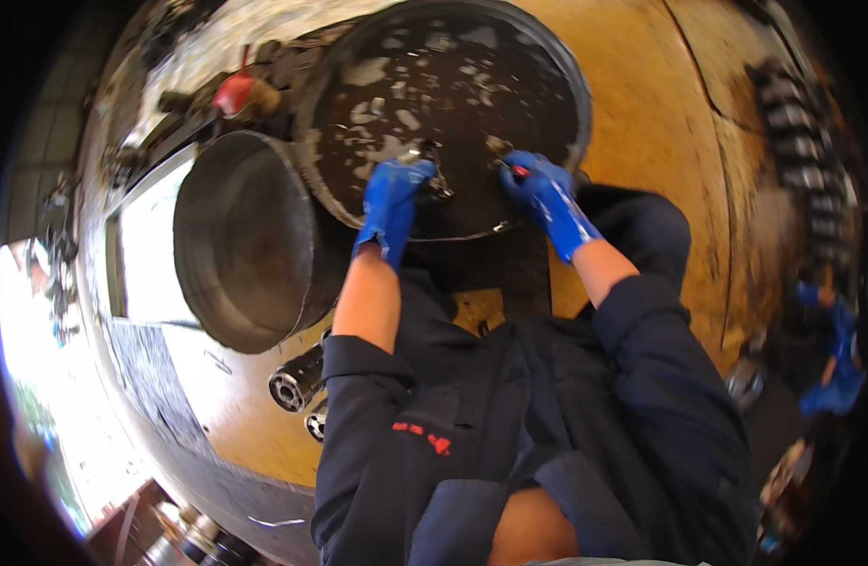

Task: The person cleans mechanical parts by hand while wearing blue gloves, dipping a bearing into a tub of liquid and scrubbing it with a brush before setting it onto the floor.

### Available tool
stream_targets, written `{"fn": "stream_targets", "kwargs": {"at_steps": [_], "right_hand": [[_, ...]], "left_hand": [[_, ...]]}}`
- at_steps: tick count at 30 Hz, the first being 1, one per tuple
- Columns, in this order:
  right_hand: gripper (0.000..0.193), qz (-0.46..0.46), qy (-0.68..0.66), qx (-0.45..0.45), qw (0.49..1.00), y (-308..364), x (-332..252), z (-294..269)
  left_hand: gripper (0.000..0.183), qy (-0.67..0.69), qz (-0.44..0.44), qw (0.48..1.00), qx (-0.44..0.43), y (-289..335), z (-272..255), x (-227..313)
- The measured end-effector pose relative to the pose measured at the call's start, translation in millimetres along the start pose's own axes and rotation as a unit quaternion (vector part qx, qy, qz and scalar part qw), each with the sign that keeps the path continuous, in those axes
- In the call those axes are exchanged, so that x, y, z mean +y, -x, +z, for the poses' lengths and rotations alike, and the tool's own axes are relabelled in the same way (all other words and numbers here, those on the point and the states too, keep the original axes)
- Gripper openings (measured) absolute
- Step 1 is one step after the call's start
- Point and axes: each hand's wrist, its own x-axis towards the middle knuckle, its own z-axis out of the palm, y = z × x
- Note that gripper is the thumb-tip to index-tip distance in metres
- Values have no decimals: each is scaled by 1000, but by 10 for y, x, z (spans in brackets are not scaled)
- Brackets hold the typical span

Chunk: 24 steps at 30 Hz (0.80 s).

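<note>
Filling the lower middle of the frame, the person's dark work jacket [547,424] gives way to two bare forearms that reach up to the centre. Just above, the left hand [392,203] in a blue glove is clenched on a small metal part [417,154], and the right hand [545,196], also blue-gloved, pinches a thin red-handled tool [509,170] over the near edge of a big round black pan [443,104] flecked with pale scraps. Left of the pan lies a grey metal drum [245,245] on its side, with a red funnel-like object [234,92] at upper left.
</note>
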Motion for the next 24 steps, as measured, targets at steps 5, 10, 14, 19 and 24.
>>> {"fn": "stream_targets", "kwargs": {"at_steps": [5, 10, 14, 19, 24], "right_hand": [[39, 116, 83, -121, 982, 34, -116, -293], [41, 128, 80, -145, 978, 68, -224, -323], [41, 129, 106, -153, 974, 27, -309, -324], [40, 137, 88, -149, 975, -42, -195, -280], [38, 142, 90, -170, 971, -88, -256, -288]], "left_hand": [[30, 1, -105, 993, 58, 247, 136, 469], [35, 256, -55, 964, 52, 424, 84, 475], [38, 318, -32, 945, 69, 475, 51, 444], [37, 349, -63, 934, 48, 543, 73, 440], [31, 452, -76, 888, 46, 460, -9, 171]]}}
